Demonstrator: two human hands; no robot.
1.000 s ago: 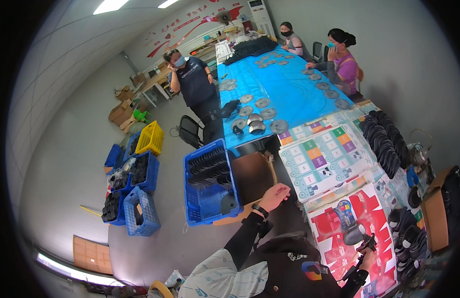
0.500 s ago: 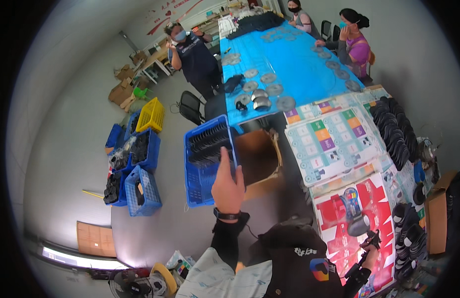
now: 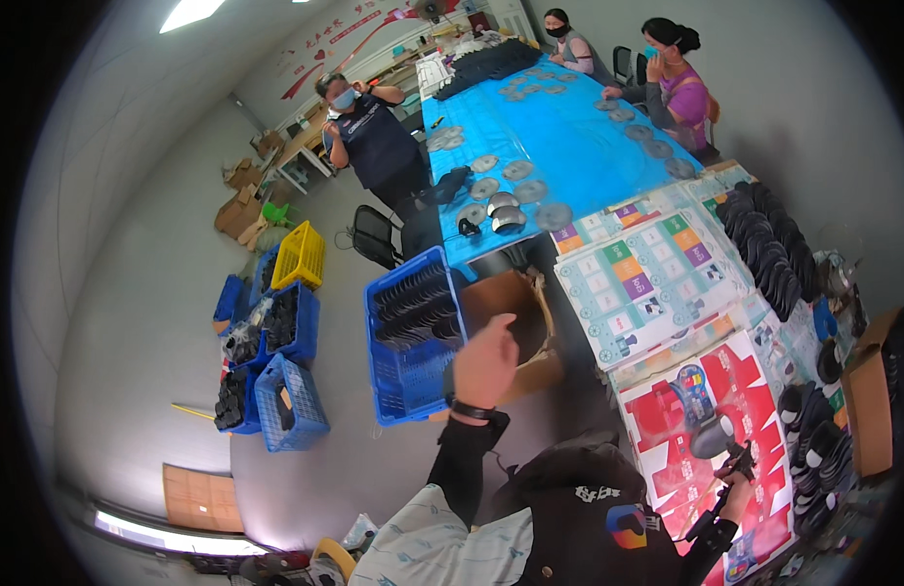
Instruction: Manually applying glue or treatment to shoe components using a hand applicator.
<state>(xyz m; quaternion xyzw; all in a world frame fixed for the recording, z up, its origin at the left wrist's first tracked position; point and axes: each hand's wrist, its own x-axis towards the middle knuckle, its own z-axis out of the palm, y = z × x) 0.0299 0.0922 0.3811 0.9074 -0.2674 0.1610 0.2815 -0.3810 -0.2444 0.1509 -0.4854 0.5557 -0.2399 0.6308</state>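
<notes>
My left hand hangs over the near rim of a cardboard box, just right of a blue crate. Its fingers are loosely bent, apart, and nothing shows in them. Rows of black curved pieces stand in the crate's far part. At the lower right my right hand is closed around a small black part with prongs; its exact kind is unclear. That part is above a red and white printed cardboard sheet, beside a grey rounded piece.
A blue-covered table carries clear round discs and two shiny domed pieces. Black curved parts are stacked at right. Several blue crates and a yellow one stand left. A chair and three other people surround the table.
My left hand has moved right, away from the crate toward the cardboard box, and its fingers have bent. The right hand still holds the black part. The view has shifted slightly.
</notes>
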